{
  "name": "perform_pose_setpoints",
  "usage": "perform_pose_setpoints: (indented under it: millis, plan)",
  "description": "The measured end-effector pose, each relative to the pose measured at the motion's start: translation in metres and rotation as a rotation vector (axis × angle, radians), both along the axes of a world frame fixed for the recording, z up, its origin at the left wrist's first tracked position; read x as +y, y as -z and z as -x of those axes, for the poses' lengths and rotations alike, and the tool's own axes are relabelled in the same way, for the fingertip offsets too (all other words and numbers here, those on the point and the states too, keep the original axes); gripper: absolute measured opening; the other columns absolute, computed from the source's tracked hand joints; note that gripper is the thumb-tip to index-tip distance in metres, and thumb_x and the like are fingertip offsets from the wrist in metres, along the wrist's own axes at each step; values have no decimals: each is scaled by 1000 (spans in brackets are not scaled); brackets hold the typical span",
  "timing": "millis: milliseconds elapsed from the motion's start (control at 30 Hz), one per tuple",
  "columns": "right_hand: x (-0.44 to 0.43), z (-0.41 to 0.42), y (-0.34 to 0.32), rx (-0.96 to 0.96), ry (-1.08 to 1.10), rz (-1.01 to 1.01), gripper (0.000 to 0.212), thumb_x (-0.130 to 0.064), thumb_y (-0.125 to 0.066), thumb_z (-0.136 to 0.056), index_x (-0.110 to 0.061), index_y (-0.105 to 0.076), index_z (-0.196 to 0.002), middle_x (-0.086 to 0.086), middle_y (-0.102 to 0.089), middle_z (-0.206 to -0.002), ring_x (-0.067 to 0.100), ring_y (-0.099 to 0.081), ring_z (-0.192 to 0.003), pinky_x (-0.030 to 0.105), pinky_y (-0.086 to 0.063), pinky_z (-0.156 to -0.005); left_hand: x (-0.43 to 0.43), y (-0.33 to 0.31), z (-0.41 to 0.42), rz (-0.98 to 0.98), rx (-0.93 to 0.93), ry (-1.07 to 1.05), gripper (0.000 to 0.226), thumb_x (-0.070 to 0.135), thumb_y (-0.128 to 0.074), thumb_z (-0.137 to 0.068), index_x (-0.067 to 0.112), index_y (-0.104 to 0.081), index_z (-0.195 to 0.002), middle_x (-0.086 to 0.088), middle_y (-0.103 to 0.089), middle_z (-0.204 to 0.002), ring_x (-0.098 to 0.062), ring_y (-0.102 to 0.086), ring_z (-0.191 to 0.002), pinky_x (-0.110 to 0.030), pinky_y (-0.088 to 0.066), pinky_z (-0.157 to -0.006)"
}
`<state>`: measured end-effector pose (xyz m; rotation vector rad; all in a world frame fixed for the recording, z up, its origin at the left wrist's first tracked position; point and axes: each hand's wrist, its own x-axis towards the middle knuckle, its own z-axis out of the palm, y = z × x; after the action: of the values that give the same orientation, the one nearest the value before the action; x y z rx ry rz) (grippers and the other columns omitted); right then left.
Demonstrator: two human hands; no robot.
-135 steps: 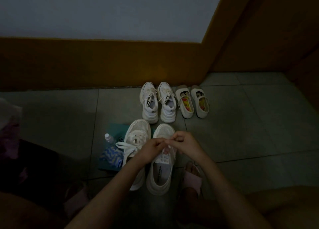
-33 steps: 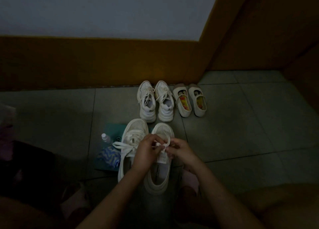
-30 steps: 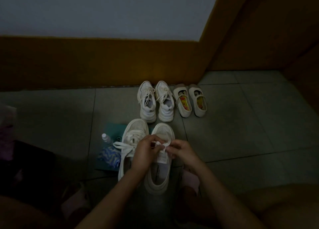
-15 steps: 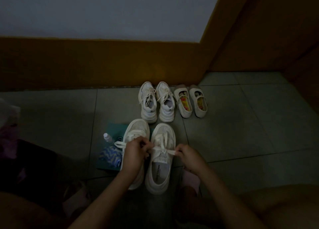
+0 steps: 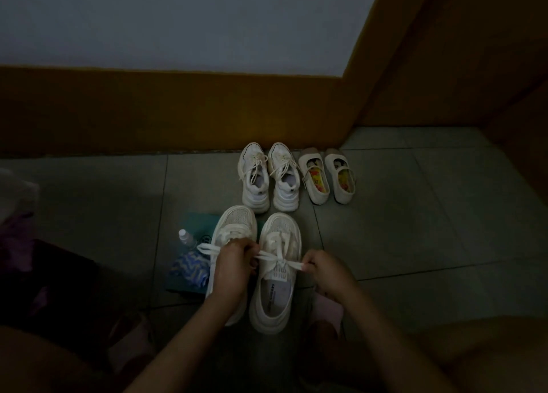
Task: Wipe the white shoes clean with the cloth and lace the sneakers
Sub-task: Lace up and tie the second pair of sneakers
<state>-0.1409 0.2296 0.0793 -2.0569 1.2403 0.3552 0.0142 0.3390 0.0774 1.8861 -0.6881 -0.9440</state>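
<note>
- the near sneaker [image 5: 274,298] sits on the floor, its lace [image 5: 292,264] across the tongue.
- left hand [image 5: 234,263], left of the sneaker, and right hand [image 5: 327,274], right of it, each pinch a lace end in a closed grip.
- uneven pulling could drag one end through, undoing the knot.

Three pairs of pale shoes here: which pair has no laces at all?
The strap shoes at the far right, with colourful insoles; the far sneakers beside them and the near sneakers have laces.
</note>
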Motion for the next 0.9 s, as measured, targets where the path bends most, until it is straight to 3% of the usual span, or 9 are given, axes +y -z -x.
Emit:
perform_pose_setpoints:
  millis: [167,300,467,667,900]
  plan:
    - [1,1,-2,55,-54,54,13,-23,-52,-91,-16,-62,-96,7,-66,-97,23,-61,-91,30,-44,-76,2,0,3,25,102,-120,23,0,-43,-93,2,-57,-76,-7,-50,-55,-6,-48,-42,-12,-37,-38]
    - [1,1,1,89,-75,82,14,-23,-51,-92,-17,-62,-98,6,-65,-101,22,-60,-95,30,-43,-79,2,2,3,27,167,-197,24,0,-43,-92,6,-57,-74,-9,-52,-56,-16,-49,-50,-16,-41,-40]
    - [-1,1,11,144,-115,98,14,-18,-50,-90,-16,-60,-99,7,-65,-102,25,-61,-98,35,-48,-83,1,8,3,-5,113,-168,25,2,-44,-93,13,-56,-74,-9,-53,-57,-20,-51,-52,-30,-43,-51]
    - [1,3,20,154,-146,118,8,-13,-50,-88,-18,-55,-93,9,-64,-99,27,-61,-94,35,-48,-80,2,9,3,-9,192,-195,24,0,-39,-93,4,-55,-75,-8,-50,-59,-17,-47,-53,-23,-37,-47]
    - [0,2,25,213,-235,188,13,-17,-51,-90,-15,-53,-103,10,-62,-110,28,-60,-101,34,-48,-83,2,18,2,-48,284,-266,20,6,-42,-93,1,-57,-80,-7,-50,-59,-6,-48,-40,-18,-38,-39]
